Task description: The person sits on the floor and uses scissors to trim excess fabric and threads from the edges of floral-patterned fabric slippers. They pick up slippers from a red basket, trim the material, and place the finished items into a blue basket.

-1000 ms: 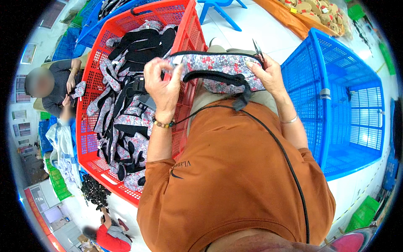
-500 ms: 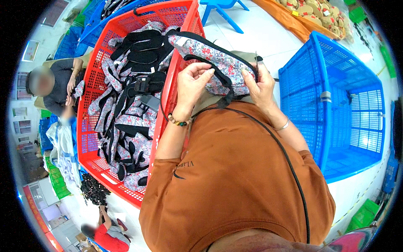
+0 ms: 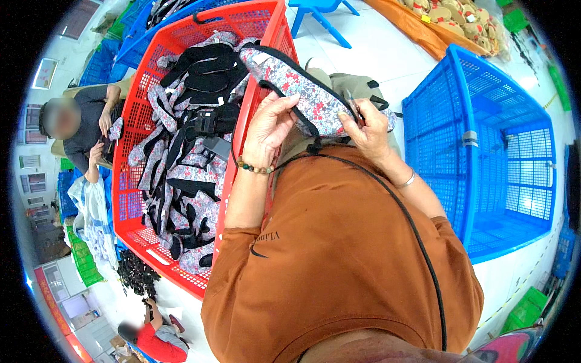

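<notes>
Both of my hands hold a grey floral fabric slipper point(image 3: 305, 88) with black edging, which slants over my lap. My left hand point(image 3: 269, 128) is closed on its near edge, thumb and fingers pinching the black border. My right hand point(image 3: 370, 132) presses a thumb on the floral side nearer the other end. Between its fingers a small pointed tool, apparently thread snips point(image 3: 352, 101), sticks up; its handles are hidden. Left of me, a red crate point(image 3: 242, 151) is heaped with similar floral and black slippers point(image 3: 196, 169).
An open blue crate point(image 3: 469, 175) stands at my right. Ahead are a blue stool point(image 3: 327, 24) and an orange sack point(image 3: 417, 36) of tan slippers. One person point(image 3: 91, 121) sits beyond the red crate; another in red point(image 3: 158, 345) is at the lower left.
The slipper has turned so that its floral side shows more fully and the black flap has dropped from view. My right hand has shifted slightly left, tilting the pointed tool.
</notes>
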A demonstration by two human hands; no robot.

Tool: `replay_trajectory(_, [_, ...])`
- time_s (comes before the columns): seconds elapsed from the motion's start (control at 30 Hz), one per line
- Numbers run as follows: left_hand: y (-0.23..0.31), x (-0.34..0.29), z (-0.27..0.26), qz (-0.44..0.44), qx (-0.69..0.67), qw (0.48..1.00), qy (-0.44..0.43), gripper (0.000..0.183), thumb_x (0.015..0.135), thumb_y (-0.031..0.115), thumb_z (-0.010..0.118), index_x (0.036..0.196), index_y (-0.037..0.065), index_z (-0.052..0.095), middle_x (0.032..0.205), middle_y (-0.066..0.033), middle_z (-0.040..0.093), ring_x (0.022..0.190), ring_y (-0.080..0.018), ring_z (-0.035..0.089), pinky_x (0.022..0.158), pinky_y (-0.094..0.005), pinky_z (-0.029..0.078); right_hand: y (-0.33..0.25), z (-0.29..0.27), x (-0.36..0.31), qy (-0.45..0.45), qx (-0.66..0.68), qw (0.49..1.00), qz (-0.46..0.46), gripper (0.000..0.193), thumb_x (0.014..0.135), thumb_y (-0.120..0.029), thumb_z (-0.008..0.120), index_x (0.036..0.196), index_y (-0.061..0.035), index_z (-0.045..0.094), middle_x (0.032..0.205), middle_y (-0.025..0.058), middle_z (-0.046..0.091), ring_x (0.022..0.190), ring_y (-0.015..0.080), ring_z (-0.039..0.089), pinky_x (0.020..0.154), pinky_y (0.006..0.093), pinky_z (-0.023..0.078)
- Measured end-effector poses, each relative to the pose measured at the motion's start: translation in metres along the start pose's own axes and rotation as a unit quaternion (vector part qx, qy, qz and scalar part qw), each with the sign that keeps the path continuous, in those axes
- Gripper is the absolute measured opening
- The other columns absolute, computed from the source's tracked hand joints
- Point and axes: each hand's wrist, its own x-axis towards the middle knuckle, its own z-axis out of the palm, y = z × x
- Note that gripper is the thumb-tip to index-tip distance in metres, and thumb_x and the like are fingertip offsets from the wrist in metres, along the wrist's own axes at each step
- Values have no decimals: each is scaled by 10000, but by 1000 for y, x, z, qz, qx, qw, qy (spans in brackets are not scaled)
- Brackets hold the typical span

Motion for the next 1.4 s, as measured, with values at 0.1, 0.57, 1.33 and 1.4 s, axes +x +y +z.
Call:
replay_trajectory(0.1, [2,-5,-4,-1,-7,999,-50,323,794,-52,565,1109,15,529,1069,-99,590,1007,-236,571,936,-394,446,2,1,-3,-13,17,999,43,249,737,-204,706,806,-24,548,664,102,523,546,228,543,488,312,421])
replay_trajectory(0.57, [-10,-28,8,71,129,987,-58,309,754,-78,607,1033,46,560,966,-56,619,905,-166,603,807,-316,499,-31,-13,25,-90,-35,992,-84,285,674,-134,738,890,-27,587,923,125,584,697,253,611,586,306,493])
replay_trajectory(1.33, [9,-29,5,127,-54,990,9,256,787,-83,555,1029,2,555,981,-127,617,902,-229,618,867,-399,494,-3,-31,25,-132,175,971,100,337,789,-230,672,1029,-13,578,759,28,538,632,69,448,559,225,382])
replay_trajectory(1.4, [12,-26,6,45,-110,992,-39,247,832,71,571,1067,1,542,1043,-117,603,1025,-229,560,918,-406,441,-1,-21,21,-139,231,958,99,347,779,-244,692,1004,-14,563,717,-9,512,616,60,415,541,217,355])
